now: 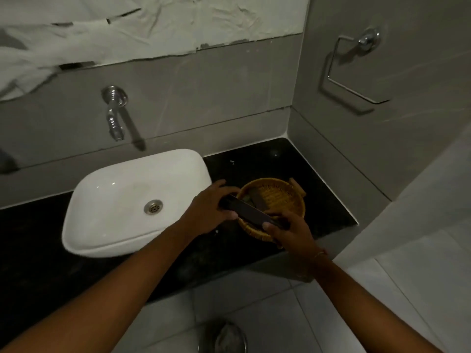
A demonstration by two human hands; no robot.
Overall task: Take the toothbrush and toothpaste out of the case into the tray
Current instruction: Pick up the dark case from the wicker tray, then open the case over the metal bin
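Head view, dim light. Both hands hold the case (pixel 251 211), a long dark slim box, above the near-left rim of the tray (pixel 275 207).

Left hand (pixel 206 210): fingers closed around the left end of the case, thumb on the near side, other fingers wrapped over the far side.

Right hand (pixel 290 231): fingers closed on the right end of the case, thumb on the near edge. A thin band sits on the right wrist.

Case: tilted, left end farther from the camera, right end nearer. Cannot tell whether it is open or shut; its contents do not show.

Tray: round woven basket, tan, on the black bench (pixel 280 161) just right of the sink (pixel 132 200). Inside it lies a dark flat object (pixel 258 200) and something small and greenish beside that; too dim to tell whether either is the toothbrush or toothpaste.

Sink: white, rounded rectangle, metal drain at the bottom, resting on the bench. Tap (pixel 114 115) comes out of the wall above it. Metal ring holder (pixel 354 70) on the right wall. Tiled floor below, with a round metal object (pixel 224 337) at the lower edge.
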